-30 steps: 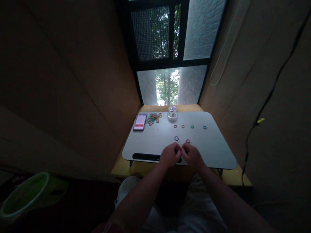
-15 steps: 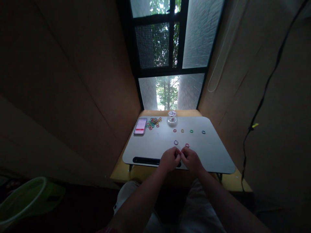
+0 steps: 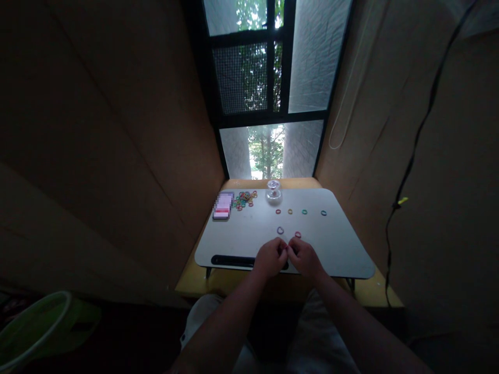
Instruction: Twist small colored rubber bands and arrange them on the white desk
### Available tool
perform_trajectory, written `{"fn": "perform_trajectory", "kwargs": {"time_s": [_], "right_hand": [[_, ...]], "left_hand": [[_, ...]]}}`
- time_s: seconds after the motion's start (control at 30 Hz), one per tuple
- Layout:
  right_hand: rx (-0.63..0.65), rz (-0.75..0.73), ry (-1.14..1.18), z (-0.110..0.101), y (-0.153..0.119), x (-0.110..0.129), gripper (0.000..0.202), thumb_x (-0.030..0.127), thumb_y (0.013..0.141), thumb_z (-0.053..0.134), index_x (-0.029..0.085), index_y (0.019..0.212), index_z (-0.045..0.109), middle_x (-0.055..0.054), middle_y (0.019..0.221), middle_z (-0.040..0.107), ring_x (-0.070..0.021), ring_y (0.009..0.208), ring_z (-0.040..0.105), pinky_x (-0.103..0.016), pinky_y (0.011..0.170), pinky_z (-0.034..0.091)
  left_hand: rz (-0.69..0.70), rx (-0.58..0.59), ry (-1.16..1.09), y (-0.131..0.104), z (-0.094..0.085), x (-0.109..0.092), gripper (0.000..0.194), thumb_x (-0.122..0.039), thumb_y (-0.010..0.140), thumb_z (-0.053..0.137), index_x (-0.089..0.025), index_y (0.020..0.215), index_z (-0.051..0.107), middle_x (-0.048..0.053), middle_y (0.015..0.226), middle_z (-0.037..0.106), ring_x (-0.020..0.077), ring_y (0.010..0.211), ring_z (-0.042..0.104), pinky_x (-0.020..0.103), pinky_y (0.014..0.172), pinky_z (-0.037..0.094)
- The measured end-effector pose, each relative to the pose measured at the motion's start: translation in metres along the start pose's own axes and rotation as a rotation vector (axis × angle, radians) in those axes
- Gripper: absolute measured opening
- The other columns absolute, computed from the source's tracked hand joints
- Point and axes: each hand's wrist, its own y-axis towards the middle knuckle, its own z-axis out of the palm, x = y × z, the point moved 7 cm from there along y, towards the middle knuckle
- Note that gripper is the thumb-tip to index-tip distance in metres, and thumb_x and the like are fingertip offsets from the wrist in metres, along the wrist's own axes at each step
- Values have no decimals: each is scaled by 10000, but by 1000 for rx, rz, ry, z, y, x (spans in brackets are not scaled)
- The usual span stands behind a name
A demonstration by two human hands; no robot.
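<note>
My left hand (image 3: 272, 256) and my right hand (image 3: 304, 256) meet over the near edge of a white lap table, fingertips pinched together. Between them shows a small red thing (image 3: 287, 248), mostly hidden by the fingers. Just beyond the fingers lie a purple hair tie (image 3: 280, 230) and a pink-red hair tie (image 3: 298, 235). Farther back is a spaced row: a red hair tie (image 3: 278, 212), a yellow one (image 3: 290, 212), a green one (image 3: 304, 212) and a dark blue one (image 3: 323, 213).
A heap of coloured hair ties (image 3: 245, 199) lies at the back left, beside a phone (image 3: 223, 205). At the back stands a clear container (image 3: 274, 193). A black slot (image 3: 232, 261) runs along the front of the lap table (image 3: 226, 236). A green basket (image 3: 66, 322) is on the lower left.
Both hands stay pinched together in nearly the same place, with only a slight shift of the fingers. The view has tilted slightly. The hair ties on the table have not moved.
</note>
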Motion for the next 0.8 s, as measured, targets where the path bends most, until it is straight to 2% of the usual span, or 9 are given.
{"fn": "perform_trajectory", "kwargs": {"time_s": [0.43, 0.8], "right_hand": [[-11, 7, 21, -1, 0, 1, 136, 233, 807, 470, 200, 678, 491, 16, 608, 529, -120, 560, 466, -233, 543, 325], [3, -11, -10, 1, 1, 0, 161, 242, 815, 470, 204, 660, 453, 31, 590, 482, -114, 552, 437, -232, 541, 312]], "left_hand": [[-5, 21, -16, 1, 1, 0, 86, -246, 821, 498, -186, 831, 559, -2, 757, 607, 118, 674, 511, 247, 635, 376], [-9, 16, -26, -2, 0, 1, 76, -248, 811, 514, -193, 837, 560, -7, 753, 605, 113, 654, 500, 236, 614, 357]]}}
